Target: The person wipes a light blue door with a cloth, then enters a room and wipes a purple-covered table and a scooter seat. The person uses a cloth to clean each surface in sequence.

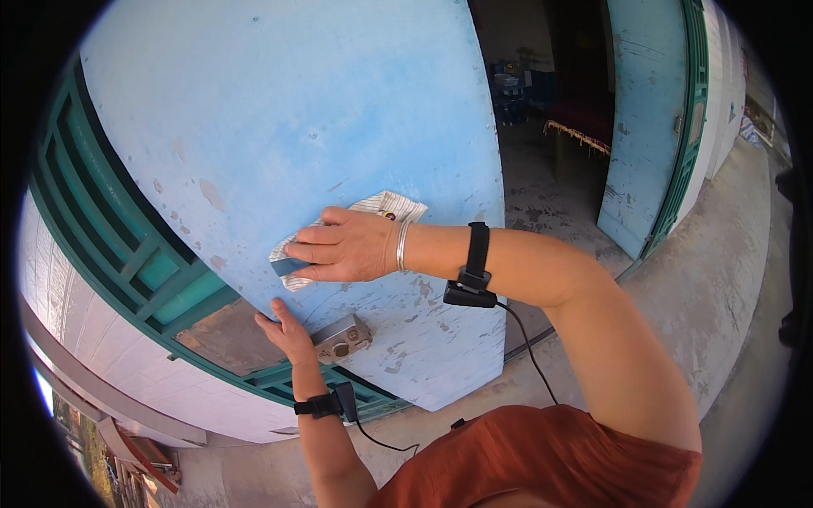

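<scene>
My right hand [356, 246] presses a striped cloth [397, 204] with a blue band flat against a light blue painted door [317, 140]. The cloth spreads out past my fingertips and above my wrist. Paint is chipped and scratched across the lower part of the door. Lower left, my left hand [289, 331] rests at the door's edge with thumb and fingers apart, holding no loose thing. Close beside it a metal rim lock [343, 338] is fixed to the door.
A green slatted frame [146, 267] borders the door on the left. Right of the door an opening leads into a dark room with a fringed cloth [578, 130]. Beyond it stands another blue door leaf [648, 120]. Cables run from the straps on both my wrists. Concrete floor [711, 254] lies below.
</scene>
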`<state>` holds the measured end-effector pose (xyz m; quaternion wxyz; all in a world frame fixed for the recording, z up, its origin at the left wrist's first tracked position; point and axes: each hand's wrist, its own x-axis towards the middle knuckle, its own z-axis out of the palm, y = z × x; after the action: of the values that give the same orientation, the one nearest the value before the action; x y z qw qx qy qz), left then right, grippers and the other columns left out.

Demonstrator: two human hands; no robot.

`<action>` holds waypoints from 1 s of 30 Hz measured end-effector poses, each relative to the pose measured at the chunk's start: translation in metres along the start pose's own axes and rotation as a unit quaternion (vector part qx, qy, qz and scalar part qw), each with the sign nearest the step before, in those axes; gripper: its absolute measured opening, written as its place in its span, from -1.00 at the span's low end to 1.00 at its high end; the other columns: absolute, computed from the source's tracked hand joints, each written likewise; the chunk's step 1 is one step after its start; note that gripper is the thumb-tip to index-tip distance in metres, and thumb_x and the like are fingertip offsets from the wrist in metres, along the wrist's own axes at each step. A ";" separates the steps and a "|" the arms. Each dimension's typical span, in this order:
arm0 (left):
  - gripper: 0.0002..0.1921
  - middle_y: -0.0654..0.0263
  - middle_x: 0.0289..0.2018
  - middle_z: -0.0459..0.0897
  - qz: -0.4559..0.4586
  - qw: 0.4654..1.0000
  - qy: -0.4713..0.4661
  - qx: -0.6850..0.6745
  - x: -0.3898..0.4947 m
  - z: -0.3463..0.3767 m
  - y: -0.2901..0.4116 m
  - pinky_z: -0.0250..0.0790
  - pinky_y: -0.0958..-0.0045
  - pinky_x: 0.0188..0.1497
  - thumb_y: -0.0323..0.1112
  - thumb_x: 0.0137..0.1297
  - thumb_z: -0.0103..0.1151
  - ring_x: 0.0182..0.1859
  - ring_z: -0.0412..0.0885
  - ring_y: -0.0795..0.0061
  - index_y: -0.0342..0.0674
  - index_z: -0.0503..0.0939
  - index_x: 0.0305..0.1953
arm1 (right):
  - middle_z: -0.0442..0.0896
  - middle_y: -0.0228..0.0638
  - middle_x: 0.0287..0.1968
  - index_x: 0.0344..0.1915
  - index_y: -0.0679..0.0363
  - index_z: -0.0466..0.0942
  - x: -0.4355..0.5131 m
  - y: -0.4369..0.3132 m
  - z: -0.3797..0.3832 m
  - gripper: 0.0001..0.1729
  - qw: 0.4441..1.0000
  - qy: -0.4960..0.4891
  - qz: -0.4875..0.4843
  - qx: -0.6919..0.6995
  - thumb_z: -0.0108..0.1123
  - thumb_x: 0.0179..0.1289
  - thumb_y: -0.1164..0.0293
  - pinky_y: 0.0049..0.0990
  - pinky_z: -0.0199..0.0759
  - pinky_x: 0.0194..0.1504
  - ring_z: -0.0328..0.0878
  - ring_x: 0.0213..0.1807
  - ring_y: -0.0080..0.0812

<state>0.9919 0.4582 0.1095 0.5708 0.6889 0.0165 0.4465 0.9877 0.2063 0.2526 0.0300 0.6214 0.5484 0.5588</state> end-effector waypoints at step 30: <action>-0.07 -0.29 0.29 0.36 -0.038 0.999 0.014 0.002 0.010 0.007 -0.016 0.28 0.20 0.32 0.24 0.49 -0.06 0.27 0.42 0.03 -0.66 0.08 0.40 | 0.53 -0.25 0.22 0.10 0.11 0.64 -0.128 0.056 -0.102 -0.52 0.943 0.086 0.255 -0.196 0.26 0.12 0.58 -0.29 0.44 0.14 0.43 0.13 -0.21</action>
<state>1.0097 0.4639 0.1024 0.5856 0.6826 0.0522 0.4340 0.9788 0.0337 0.2425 -0.0394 0.6718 0.2518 0.6955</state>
